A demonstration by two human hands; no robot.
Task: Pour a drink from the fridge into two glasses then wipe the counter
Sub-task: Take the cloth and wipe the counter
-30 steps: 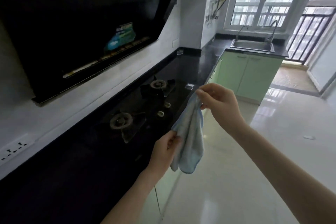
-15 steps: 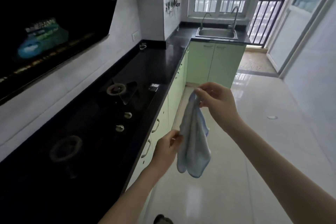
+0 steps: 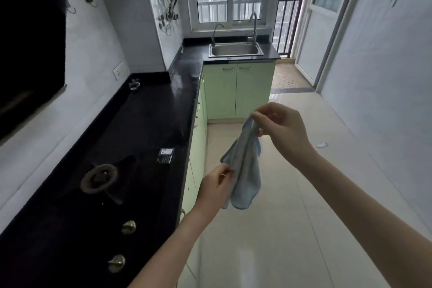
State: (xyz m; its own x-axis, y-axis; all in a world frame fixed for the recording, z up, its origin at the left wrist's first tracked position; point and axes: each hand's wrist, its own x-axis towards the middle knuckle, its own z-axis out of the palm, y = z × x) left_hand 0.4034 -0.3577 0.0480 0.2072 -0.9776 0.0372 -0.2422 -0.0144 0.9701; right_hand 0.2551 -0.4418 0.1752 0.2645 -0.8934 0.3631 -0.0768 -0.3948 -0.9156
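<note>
Right hand [image 3: 281,130], left hand [image 3: 216,186], limp pale-blue cloth [image 3: 245,170]

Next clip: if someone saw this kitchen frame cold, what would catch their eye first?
First, the light blue cloth hanging in mid-air over the floor: the right hand pinches its top while the left hand grips its lower edge. Next, the long black counter on the left with its gas burner, running back to the steel sink under the bright window.
</note>
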